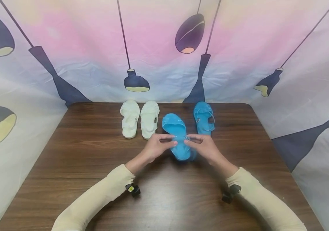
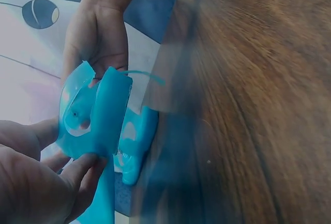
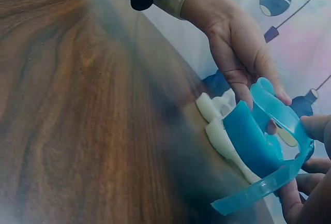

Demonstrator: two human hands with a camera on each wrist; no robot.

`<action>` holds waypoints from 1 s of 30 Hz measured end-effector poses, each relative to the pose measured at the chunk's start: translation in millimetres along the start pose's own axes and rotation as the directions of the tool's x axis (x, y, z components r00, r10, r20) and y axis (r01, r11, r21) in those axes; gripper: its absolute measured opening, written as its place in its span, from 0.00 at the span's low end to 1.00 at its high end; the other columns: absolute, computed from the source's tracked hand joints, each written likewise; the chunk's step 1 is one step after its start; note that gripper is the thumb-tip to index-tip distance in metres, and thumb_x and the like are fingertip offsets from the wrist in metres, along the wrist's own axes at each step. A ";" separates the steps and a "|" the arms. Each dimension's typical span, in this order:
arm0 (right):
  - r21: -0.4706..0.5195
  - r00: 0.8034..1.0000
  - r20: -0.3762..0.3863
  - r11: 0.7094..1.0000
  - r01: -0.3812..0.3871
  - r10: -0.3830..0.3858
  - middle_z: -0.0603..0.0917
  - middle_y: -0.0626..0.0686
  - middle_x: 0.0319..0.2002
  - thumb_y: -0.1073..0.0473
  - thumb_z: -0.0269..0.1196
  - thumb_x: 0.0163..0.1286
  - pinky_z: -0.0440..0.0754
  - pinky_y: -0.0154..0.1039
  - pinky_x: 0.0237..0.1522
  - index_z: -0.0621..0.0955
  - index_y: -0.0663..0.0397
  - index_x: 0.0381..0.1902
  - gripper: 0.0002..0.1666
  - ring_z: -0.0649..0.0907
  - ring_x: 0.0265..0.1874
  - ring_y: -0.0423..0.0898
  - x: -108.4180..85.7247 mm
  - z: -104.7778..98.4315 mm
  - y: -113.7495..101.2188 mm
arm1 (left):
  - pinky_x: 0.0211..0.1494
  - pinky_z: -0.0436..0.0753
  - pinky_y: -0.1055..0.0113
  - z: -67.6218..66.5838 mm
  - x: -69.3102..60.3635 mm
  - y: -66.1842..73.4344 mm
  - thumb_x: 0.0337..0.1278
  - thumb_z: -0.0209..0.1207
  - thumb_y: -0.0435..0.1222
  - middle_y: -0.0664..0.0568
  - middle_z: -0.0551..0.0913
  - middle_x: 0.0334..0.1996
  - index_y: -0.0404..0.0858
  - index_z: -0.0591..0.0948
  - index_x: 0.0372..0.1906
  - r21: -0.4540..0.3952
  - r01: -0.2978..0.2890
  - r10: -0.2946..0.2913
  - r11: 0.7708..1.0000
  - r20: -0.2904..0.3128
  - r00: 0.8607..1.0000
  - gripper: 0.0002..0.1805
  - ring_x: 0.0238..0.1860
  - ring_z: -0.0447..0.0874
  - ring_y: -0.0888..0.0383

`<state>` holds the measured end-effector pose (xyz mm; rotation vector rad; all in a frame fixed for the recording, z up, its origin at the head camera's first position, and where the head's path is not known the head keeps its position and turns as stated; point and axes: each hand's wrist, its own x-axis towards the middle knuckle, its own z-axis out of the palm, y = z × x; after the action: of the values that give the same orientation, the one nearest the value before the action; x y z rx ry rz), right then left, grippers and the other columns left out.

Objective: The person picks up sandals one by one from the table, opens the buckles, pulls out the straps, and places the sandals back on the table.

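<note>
A blue jelly sandal [image 1: 177, 128] is between my two hands, raised over the table with its toe pointing away. My left hand [image 1: 155, 147] pinches the strap at the sandal's left side between thumb and fingers. On the opposite side, my right hand [image 1: 208, 147] pinches the strap near a small buckle, too small to make out well. In the right wrist view, a loose strap end [image 3: 253, 195] sticks out past the heel. The matching blue sandal [image 1: 202, 109] lies behind my right hand, its heel partly hidden.
Two white sandals, a left one [image 1: 129, 120] and a right one [image 1: 149, 118], lie side by side near the back edge of the brown wooden table [image 1: 95, 144]. A curtain printed with lamps [image 1: 164, 70] hangs behind and at both sides.
</note>
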<state>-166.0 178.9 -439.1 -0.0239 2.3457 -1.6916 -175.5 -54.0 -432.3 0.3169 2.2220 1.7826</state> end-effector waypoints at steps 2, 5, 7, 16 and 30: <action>-0.003 1.000 0.006 1.000 0.002 -0.002 0.83 0.58 0.62 0.43 0.72 0.67 0.79 0.55 0.62 0.82 0.56 0.63 0.33 0.82 0.62 0.55 -0.3 3.3 2.7 | 0.56 0.85 0.58 -1.6 -1.7 -2.4 0.64 0.68 0.35 0.39 0.84 0.57 0.32 0.84 0.57 0.012 0.003 -0.003 1.000 0.003 1.000 0.19 0.54 0.87 0.49; -0.010 1.000 0.007 1.000 -0.015 0.015 0.84 0.57 0.61 0.43 0.72 0.66 0.82 0.52 0.59 0.83 0.55 0.62 0.32 0.84 0.59 0.53 -0.9 7.2 6.3 | 0.54 0.86 0.59 -4.0 -4.1 -6.2 0.63 0.69 0.35 0.39 0.84 0.57 0.32 0.85 0.57 0.038 0.006 -0.006 0.999 0.001 1.000 0.19 0.52 0.87 0.50; -0.015 1.000 0.012 1.000 -0.025 0.025 0.84 0.56 0.60 0.43 0.72 0.66 0.83 0.51 0.58 0.83 0.54 0.62 0.32 0.84 0.59 0.53 -1.6 9.2 7.8 | 0.53 0.86 0.59 -5.3 -5.2 -9.3 0.63 0.69 0.36 0.40 0.84 0.57 0.33 0.85 0.56 0.050 0.014 -0.014 0.999 0.001 1.000 0.19 0.52 0.88 0.50; 0.011 0.998 0.042 0.999 -0.047 0.047 0.86 0.57 0.58 0.46 0.72 0.66 0.85 0.50 0.55 0.84 0.55 0.59 0.29 0.86 0.54 0.52 -5.1 13.7 15.1 | 0.54 0.86 0.61 -6.7 -9.9 -20.2 0.65 0.68 0.36 0.40 0.85 0.56 0.32 0.85 0.57 0.044 0.047 -0.048 0.998 0.027 0.998 0.18 0.52 0.87 0.53; 0.026 0.988 0.130 0.996 -0.083 0.079 0.87 0.56 0.53 0.49 0.71 0.68 0.87 0.45 0.49 0.85 0.56 0.57 0.24 0.87 0.48 0.50 -7.6 22.0 34.8 | 0.45 0.87 0.64 -15.9 -13.3 -37.1 0.65 0.67 0.39 0.43 0.88 0.46 0.30 0.86 0.51 0.157 0.023 -0.042 0.987 0.116 0.992 0.17 0.40 0.89 0.56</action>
<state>-149.5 171.0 -476.7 -0.0311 2.1962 -1.6374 -168.5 -81.2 -464.3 0.4054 2.2718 1.5353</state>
